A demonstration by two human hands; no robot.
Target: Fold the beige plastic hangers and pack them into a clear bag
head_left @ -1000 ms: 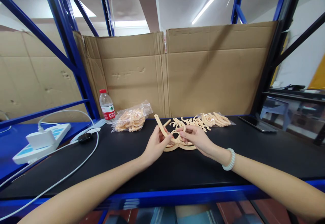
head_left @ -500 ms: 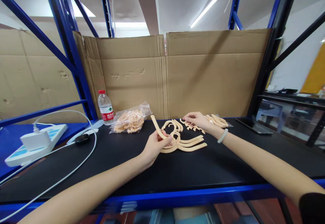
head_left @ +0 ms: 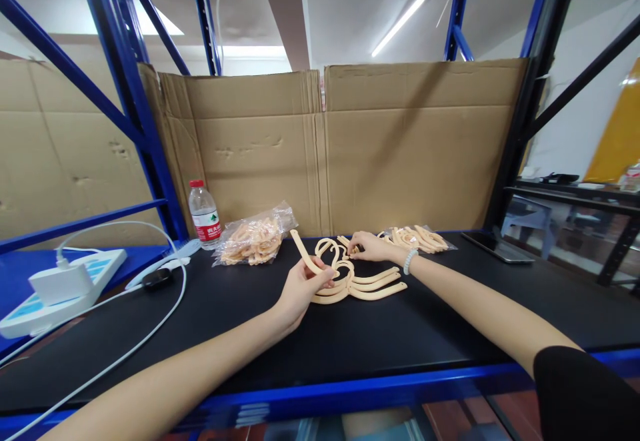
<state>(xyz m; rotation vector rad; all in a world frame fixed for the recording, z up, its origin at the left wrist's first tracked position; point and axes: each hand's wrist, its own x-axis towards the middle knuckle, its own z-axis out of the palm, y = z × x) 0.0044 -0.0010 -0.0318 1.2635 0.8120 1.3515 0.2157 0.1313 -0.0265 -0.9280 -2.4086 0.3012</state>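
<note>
Strip [head_left: 304, 251], tan, curved: held in left hand [head_left: 300, 291], thumb and fingers pinched together on its nearer end, its far end tilted up and away.

Bars [head_left: 383, 294], tan, several: lying just beside the pinch, joined or stacked at their middle, ends fanned out to its right.

Loops [head_left: 327, 241], tan, curved: just beyond the left grip, on the bench.

Right hand [head_left: 370, 246]: beyond and to the right of the left grip, fingertips down beside the loops. Small tan parts show at the fingertips; whether they are pinched or merely touched cannot be told.

Change: a second ago both hands were together at the bars; half a second ago the right was farther out, over small loose pieces. It has since come back inward to the loops, while the left has kept its pinch. Judged meaning: the left serves as holder, the right as sorter or gatherer.

Bracelet [head_left: 410, 261], pale: on the right wrist.

Right bag [head_left: 420, 238], clear, of tan pieces: beyond the right wrist.

Left bag [head_left: 253, 238], likewise filled: beyond and left of the left grip.

Bottle [head_left: 204, 214], red-capped: just left of that bag, upright.

Bench [head_left: 250, 348], black: beneath all.
</note>
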